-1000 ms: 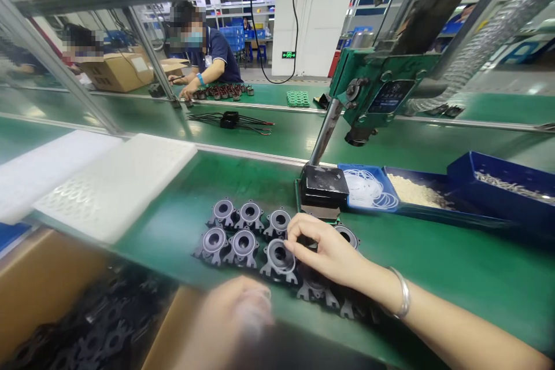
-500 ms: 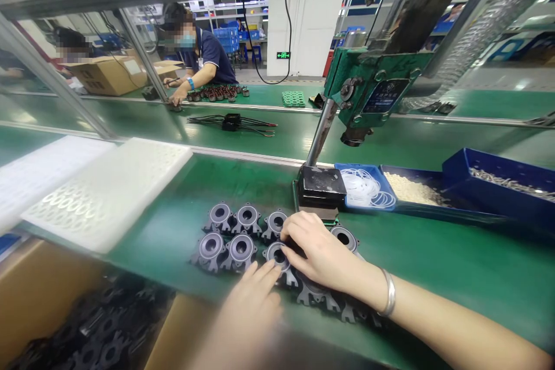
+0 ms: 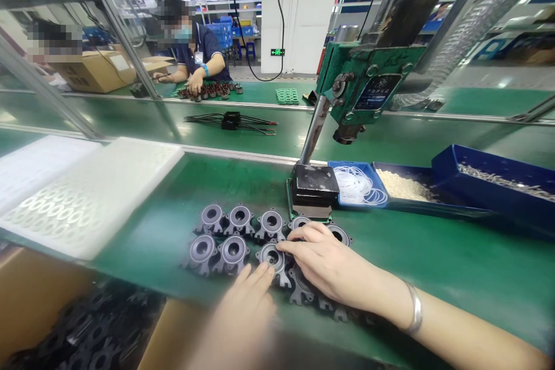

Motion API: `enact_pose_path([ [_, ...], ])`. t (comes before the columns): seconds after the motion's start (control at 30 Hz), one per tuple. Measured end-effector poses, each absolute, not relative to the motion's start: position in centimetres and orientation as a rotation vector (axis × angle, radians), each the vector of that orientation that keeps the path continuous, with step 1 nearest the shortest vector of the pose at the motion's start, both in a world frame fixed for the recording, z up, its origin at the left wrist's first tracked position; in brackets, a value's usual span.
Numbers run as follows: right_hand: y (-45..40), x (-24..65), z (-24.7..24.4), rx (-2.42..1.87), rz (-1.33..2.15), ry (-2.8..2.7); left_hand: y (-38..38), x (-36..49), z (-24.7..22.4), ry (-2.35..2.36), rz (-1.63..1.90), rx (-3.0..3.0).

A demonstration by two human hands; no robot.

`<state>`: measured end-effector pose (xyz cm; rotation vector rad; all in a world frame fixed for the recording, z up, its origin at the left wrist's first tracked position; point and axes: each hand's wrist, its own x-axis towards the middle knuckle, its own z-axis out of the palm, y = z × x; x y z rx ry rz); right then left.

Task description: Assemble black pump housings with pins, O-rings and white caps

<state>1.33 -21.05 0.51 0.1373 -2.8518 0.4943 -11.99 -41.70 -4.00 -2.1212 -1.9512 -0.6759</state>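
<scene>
Black round housings (image 3: 235, 249) with a central hole and forked feet lie in two rows on the green bench. Both hands meet at one front-row housing (image 3: 272, 259), which has a pale ring line round its top. My left hand (image 3: 247, 306) reaches in from below with fingers stretched out, their tips on that housing's near rim. From the right, my right hand (image 3: 325, 263) comes over the rows, fingers bent and close together, a fingertip at the far right rim. Whatever its fingers may pinch is hidden. Its palm covers parts of neighbouring housings.
Behind the rows stands a green hand press (image 3: 368, 84) on a black base (image 3: 315, 182). Blue bins hold white rings (image 3: 358, 185), cream small parts (image 3: 403, 185) and metal pieces. White perforated sheets (image 3: 130, 179) lie left; a carton of black parts (image 3: 91, 324) sits below. A co-worker (image 3: 208, 49) works opposite.
The view has shifted slightly. My right hand has moved a little to the right and off the back-row housing, showing it more. My left fingers stay at the same housing.
</scene>
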Motion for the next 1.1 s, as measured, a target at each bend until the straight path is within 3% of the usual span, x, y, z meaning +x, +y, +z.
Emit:
enact_pose_path([
  [0.27, -23.2, 3.4, 0.3, 0.157, 0.650, -2.827, -41.5, -11.6, -6.5, -1.867, -0.784, -1.955],
  [0.47, -23.2, 3.0, 2.4, 0.052, 1.024, -2.609, -42.1, -12.1, -2.7, -2.150, -1.100, -1.943],
  [0.67, -24.1, 2.7, 2.0, 0.007, 1.423, -2.547, -40.7, -11.1, -1.0, -2.296, -1.190, -1.942],
  [1.1, -23.4, 3.3, 1.0, -0.112, 1.659, -2.358, -39.4, -10.3, -2.2, -2.224, -1.265, -2.050],
])
